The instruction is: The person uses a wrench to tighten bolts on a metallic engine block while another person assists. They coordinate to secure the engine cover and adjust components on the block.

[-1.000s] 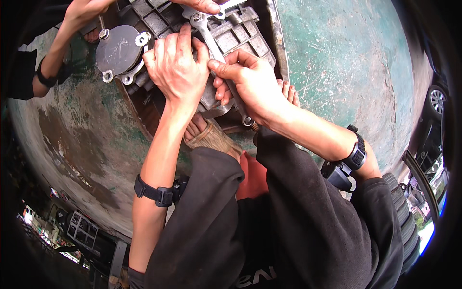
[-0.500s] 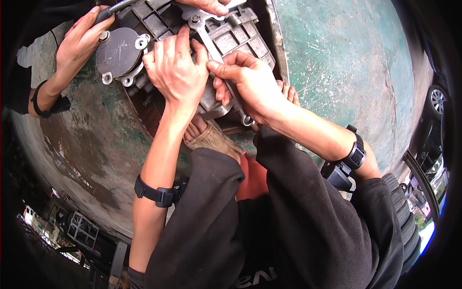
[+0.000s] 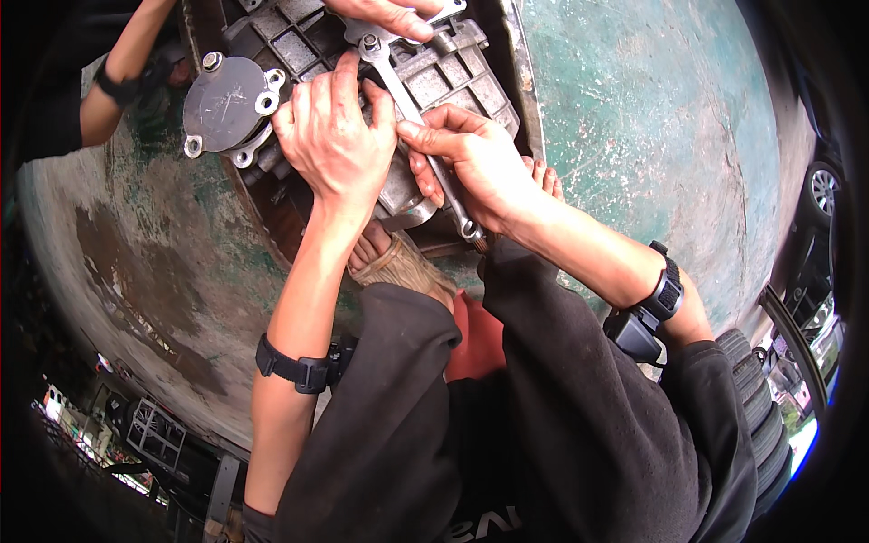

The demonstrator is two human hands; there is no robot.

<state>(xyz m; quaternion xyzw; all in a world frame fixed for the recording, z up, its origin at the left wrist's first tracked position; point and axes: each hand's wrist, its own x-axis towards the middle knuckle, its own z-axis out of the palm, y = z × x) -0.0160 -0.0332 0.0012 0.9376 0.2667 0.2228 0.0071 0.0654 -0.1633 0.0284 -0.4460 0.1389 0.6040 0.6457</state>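
Observation:
My right hand (image 3: 475, 158) is closed around the shaft of a combination wrench (image 3: 395, 89), thumb on top. The wrench's far end sits around a bolt (image 3: 369, 42) on a ribbed grey metal casting (image 3: 466, 68); its ring end lies below my palm. My left hand (image 3: 333, 136) lies on the casting with fingers apart, its index fingertip close to the wrench's far end. What lies beneath that palm is hidden. A round dark cover plate (image 3: 226, 101) with bolt lugs sits left of my left hand. Another person's hand (image 3: 389, 16) rests on the casting just beyond the wrench.
The casting sits in a metal tray (image 3: 529, 81) with raised edges. Another person's forearm (image 3: 127, 50) reaches in at upper left. My feet are close to the near side of the tray, on a worn green floor (image 3: 634, 109). Stacked tyres (image 3: 756, 407) stand at lower right.
The other person's hand at upper left has moved up out of view, along with the dark-handled tool it held. The wrench's ring end has shifted slightly right and nearer; my left hand has barely moved.

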